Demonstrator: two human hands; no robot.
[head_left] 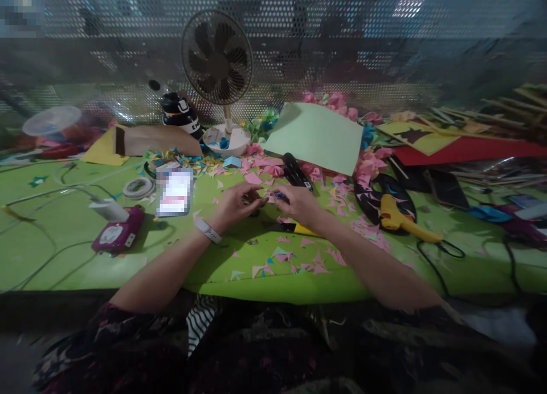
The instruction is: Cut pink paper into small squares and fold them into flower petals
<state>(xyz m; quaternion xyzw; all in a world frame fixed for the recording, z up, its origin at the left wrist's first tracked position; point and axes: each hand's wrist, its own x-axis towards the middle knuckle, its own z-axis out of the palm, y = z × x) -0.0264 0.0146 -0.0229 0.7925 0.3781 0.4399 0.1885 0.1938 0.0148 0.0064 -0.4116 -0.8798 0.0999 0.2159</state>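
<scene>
My left hand (236, 204) and my right hand (297, 203) meet over the green table (64, 234), fingers pinched together. Between the fingertips sits a small piece (280, 197), bluish and too small to name. A white band circles my left wrist. Pink, blue and green paper scraps (299, 260) lie scattered around both hands. A yellow-handled tool (299, 228) lies on the table just under my right wrist. A black stapler-like tool (297, 170) lies just beyond my right hand.
A white desk fan (217, 60) stands at the back. A light green sheet (316, 136) leans near pink paper flowers (367, 166). A yellow glue gun (401, 218) lies right, a tape roll (139, 187) and a purple device (117, 234) left. Cables run across the table.
</scene>
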